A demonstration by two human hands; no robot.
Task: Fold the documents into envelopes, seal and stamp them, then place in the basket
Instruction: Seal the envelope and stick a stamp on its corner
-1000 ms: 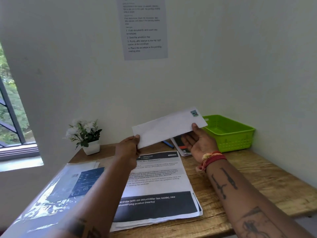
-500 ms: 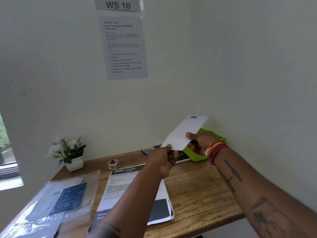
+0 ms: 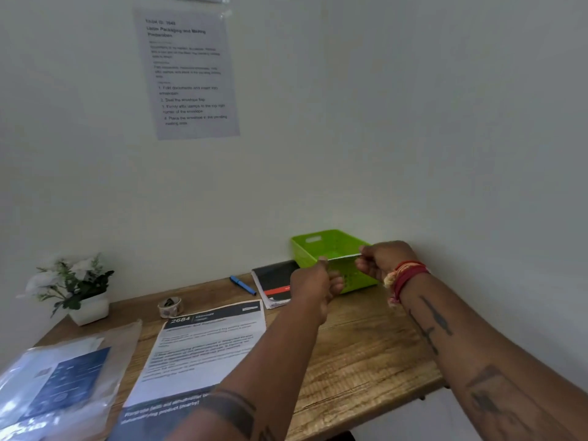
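Envelope: had swung from face-on to edge-on, apparently level over basket, desk's 1 o'clock.
Hands: left hand and right hand pinched its ends.
Stage: placement imminent.

On my wooden desk, a potted white-flowered plant stands at nine o'clock. A tape roll and blue pen lie toward eleven, a black notebook at twelve. An instruction sheet hangs on the wall.
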